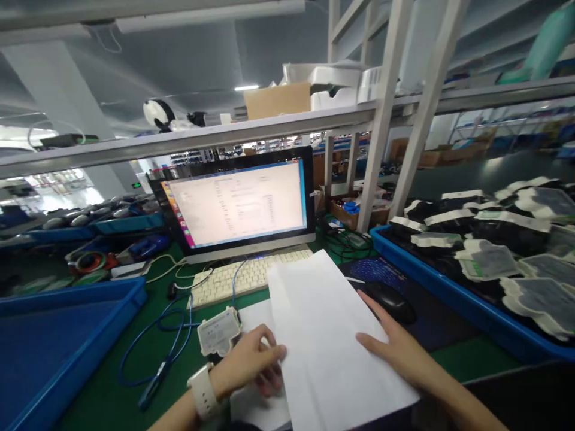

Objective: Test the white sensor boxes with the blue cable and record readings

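A white paper sheet (pixel 323 335) lies tilted in front of me, over other white paper (pixel 258 314) on the bench. My left hand (pixel 254 359), with a white watch on the wrist, is closed at the sheet's left edge, its thumb on the margin and its fingers curled partly underneath. On the right edge rests my right hand (pixel 390 341), thumb and forefinger spread apart, the thumb on the paper; its other fingers are hidden. Left of the sheet sits a small pale module with a label (pixel 219 332), close to my left hand.
Behind the paper are a keyboard (pixel 242 278) and a lit monitor (pixel 238 203). A black mouse (pixel 390 301) lies right of it. Blue trays flank the bench: one at left (pixel 58 353), another at right (pixel 431 281) full of pale-cased modules. A blue cable (pixel 130 359) loops at left.
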Tool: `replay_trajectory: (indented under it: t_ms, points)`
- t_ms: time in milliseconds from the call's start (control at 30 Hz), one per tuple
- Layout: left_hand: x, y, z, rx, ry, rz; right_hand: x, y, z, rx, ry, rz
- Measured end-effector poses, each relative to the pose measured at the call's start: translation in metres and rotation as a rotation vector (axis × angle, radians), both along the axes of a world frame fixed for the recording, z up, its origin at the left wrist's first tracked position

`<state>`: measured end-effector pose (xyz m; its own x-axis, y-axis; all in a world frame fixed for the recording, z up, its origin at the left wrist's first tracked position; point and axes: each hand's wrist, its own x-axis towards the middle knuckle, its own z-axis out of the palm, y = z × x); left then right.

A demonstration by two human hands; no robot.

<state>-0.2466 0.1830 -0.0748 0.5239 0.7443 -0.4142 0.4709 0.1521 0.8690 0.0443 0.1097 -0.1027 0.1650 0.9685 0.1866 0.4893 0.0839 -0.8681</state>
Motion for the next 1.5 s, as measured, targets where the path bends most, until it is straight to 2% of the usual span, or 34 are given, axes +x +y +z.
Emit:
replay_trajectory:
  t_ms: [33, 100, 167, 233, 267, 300, 367, 433, 533, 633, 733, 1033, 1133, 1333, 1500]
  points:
    - [-0.003, -0.001, -0.003, 0.058, 0.113, -0.055, 0.013, 0.000, -0.004, 0.009, -0.136, 0.018]
    - [-0.006, -0.004, -0.005, 0.365, 0.240, -0.161, 0.034, 0.001, -0.008, -0.019, -0.362, 0.067]
    - [-0.003, -0.008, -0.006, 0.684, 0.211, -0.356, 0.042, 0.003, -0.005, -0.027, -0.581, 0.039]
    - [0.004, -0.011, -0.010, 0.868, 0.120, -0.589, 0.033, 0.006, 0.006, 0.052, -0.787, -0.008]
    - [0.008, -0.013, -0.014, 0.928, 0.087, -0.684, 0.023, 0.007, 0.012, 0.112, -0.865, 0.015]
    - [0.012, -0.014, -0.019, 0.980, 0.071, -0.750, 0.009, 0.009, 0.018, 0.169, -0.919, 0.081]
    - [0.016, -0.018, -0.028, 1.057, 0.068, -0.811, -0.020, 0.010, 0.024, 0.209, -0.956, 0.322]
    - [0.018, -0.021, -0.035, 1.116, 0.064, -0.833, -0.047, 0.011, 0.022, 0.185, -0.975, 0.527]
    - [0.018, -0.024, -0.039, 1.180, 0.065, -0.839, -0.070, 0.016, 0.008, 0.118, -0.990, 0.625]
    - [0.018, -0.026, -0.037, 1.189, 0.083, -0.845, -0.080, 0.029, -0.003, 0.023, -1.020, 0.570]
    - [0.019, -0.026, -0.036, 1.222, 0.109, -0.849, -0.089, 0.050, -0.006, -0.063, -1.077, 0.508]
    - [0.017, -0.031, -0.040, 1.281, 0.150, -0.858, -0.106, 0.115, -0.010, -0.145, -1.061, 0.362]
    - [0.019, -0.031, -0.040, 1.336, 0.163, -0.838, -0.104, 0.122, -0.015, -0.162, -1.049, 0.344]
    - [0.026, -0.038, -0.044, 1.494, 0.155, -0.734, -0.099, 0.122, -0.026, -0.082, -1.017, 0.316]
    - [0.027, -0.044, -0.043, 1.484, 0.109, -0.806, -0.099, 0.122, -0.027, -0.074, -0.999, 0.305]
